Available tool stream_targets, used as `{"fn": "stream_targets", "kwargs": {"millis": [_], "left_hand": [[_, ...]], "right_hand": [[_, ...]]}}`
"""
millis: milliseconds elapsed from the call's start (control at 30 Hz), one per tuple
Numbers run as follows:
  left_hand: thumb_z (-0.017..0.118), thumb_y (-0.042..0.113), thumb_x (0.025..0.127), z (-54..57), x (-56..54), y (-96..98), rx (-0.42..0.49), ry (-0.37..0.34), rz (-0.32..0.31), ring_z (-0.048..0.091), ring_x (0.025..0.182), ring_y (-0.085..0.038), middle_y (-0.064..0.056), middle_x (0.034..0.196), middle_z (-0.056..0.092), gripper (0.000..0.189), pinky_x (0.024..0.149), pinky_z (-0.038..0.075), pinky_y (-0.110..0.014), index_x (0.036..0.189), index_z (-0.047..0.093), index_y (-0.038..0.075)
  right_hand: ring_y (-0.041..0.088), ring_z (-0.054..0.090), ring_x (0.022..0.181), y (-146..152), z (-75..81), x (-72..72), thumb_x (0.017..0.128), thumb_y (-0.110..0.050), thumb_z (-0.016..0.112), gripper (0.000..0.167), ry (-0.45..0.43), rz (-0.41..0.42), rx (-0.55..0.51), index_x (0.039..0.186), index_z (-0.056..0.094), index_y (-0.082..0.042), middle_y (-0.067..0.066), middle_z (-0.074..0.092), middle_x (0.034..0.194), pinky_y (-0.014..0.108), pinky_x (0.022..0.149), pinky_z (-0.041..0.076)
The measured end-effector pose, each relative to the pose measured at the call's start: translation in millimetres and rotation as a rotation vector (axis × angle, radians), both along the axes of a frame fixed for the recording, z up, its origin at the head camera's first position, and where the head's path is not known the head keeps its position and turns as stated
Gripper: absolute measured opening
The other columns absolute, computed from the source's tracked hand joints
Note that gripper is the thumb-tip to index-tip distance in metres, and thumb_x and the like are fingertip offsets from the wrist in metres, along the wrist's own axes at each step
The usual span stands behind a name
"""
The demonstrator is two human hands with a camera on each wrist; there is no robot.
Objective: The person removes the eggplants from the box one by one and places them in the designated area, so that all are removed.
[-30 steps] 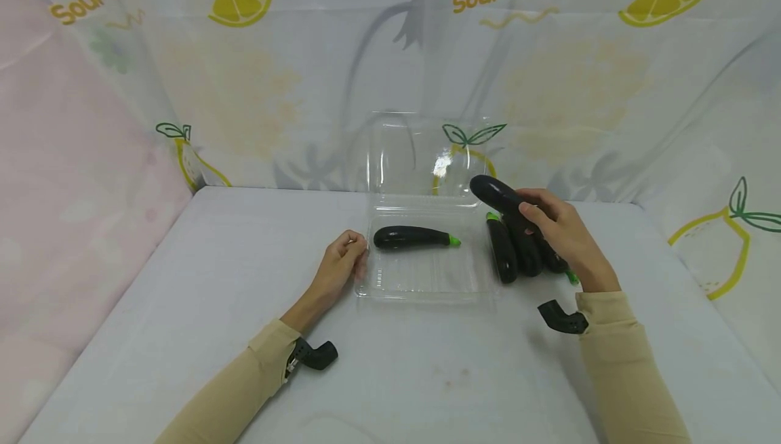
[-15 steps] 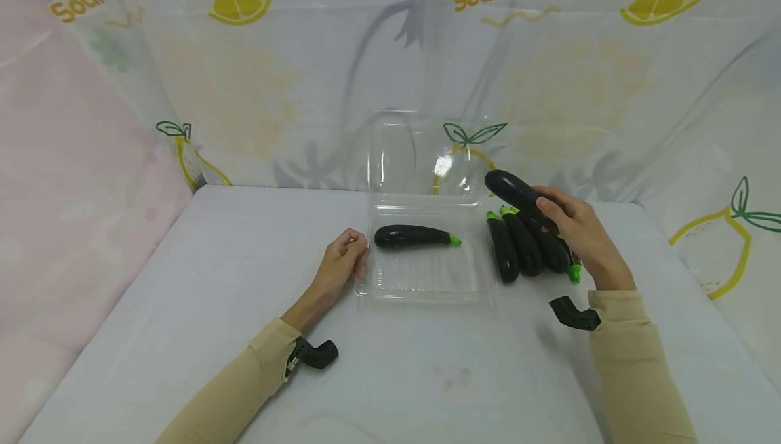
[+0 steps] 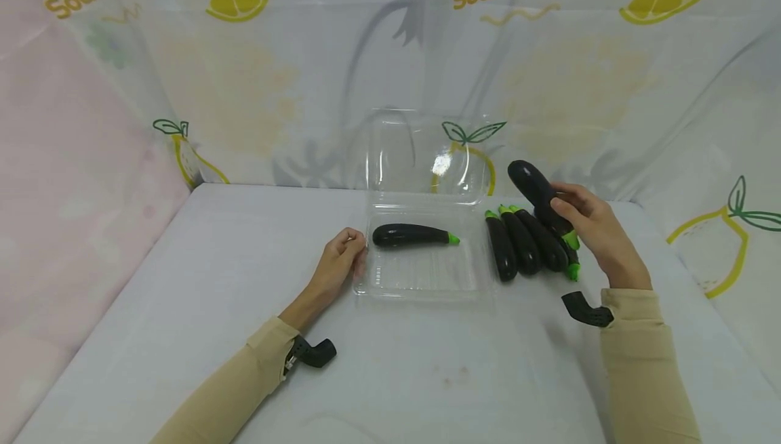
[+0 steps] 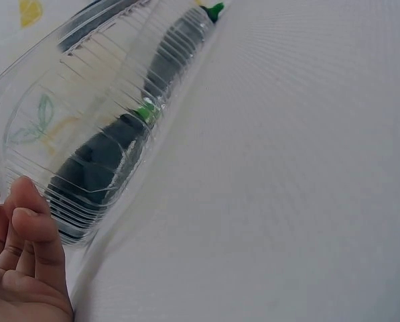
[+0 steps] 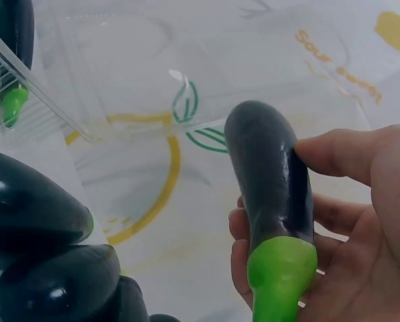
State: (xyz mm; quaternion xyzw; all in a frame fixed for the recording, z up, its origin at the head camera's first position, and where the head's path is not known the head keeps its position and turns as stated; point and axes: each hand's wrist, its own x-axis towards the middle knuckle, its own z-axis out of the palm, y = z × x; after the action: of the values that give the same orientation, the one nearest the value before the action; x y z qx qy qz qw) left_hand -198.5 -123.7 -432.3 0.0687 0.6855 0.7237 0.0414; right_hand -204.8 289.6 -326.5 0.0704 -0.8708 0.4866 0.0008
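Observation:
My right hand [image 3: 594, 230] grips an eggplant [image 3: 532, 183] around its middle, thumb on one side and fingers on the other. In the right wrist view its green stem end [image 5: 282, 268] points down and the dark round end points up. A clear plastic clamshell container [image 3: 421, 288] lies with its lid raised at the back. Inside its base, one eggplant [image 3: 411, 235] lies sideways, green stem to the right. My left hand [image 3: 335, 261] holds the container's left rim with curled fingers, and in the left wrist view the fingertips [image 4: 32, 221] are right at the clear wall.
Right of the container, several eggplants [image 3: 518, 244] lie side by side on the white table [image 3: 421, 376], under and beside the raised one. A patterned cloth [image 3: 305, 78] hangs behind the table's back edge.
My right hand has moved to the right with the eggplant, which now stands more upright and shows its green stem. My left hand and the container have stayed in place.

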Motion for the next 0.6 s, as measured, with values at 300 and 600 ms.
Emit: {"fn": "stream_targets", "kwargs": {"millis": [300,600], "left_hand": [[0.044,0.015,0.100,1.3,0.0,0.5,-0.002,-0.016,0.006,0.045,0.048,-0.007,0.003,0.061,0.050,0.013,0.045,0.038,-0.019,0.093,0.046,0.004],[0.043,0.014,0.100,1.2,0.8,0.8,-0.007,-0.006,0.009,0.044,0.048,-0.008,0.003,0.061,0.050,0.012,0.046,0.037,-0.019,0.093,0.046,0.005]], "right_hand": [[-0.007,0.042,0.109,15.6,-1.7,-1.6,0.097,-0.042,0.047,0.049,-0.042,-0.036,-0.025,0.142,0.037,-0.023,-0.023,0.049,0.117,0.034,0.102,0.030],[-0.010,0.040,0.101,23.0,-5.0,-4.5,0.096,-0.046,0.047,0.051,-0.076,-0.079,0.032,0.139,0.037,-0.019,-0.024,0.045,0.110,0.046,0.102,0.030]]}}
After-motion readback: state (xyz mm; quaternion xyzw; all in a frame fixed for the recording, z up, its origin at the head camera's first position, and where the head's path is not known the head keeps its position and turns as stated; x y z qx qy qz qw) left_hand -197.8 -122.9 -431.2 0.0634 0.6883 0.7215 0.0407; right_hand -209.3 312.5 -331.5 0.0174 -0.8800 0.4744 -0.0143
